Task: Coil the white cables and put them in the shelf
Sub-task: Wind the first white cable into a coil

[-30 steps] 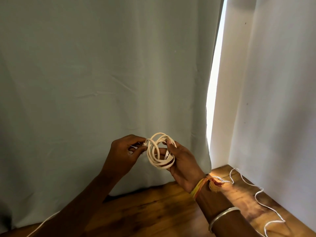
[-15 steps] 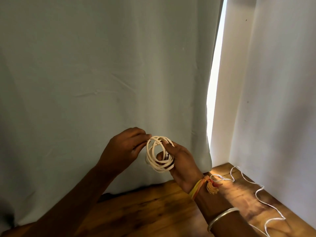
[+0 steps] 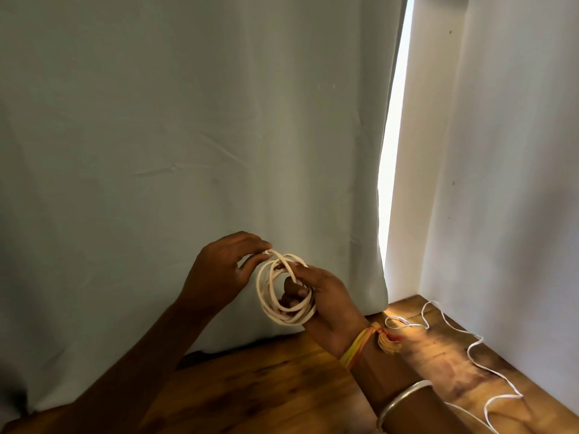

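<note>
The right hand [image 3: 329, 296] holds a coil of white cable [image 3: 282, 319] in the air above the wooden counter [image 3: 266, 386], its fingers [image 3: 293, 291] curled through the loops. The left hand [image 3: 225, 270] pinches the cable's free end at the top of the coil between thumb and fingertips. A second white cable [image 3: 473, 343] lies loose and wavy along the counter's right edge, beside the wall [image 3: 517, 183]. A pale curtain [image 3: 188, 151] hangs behind.
</note>
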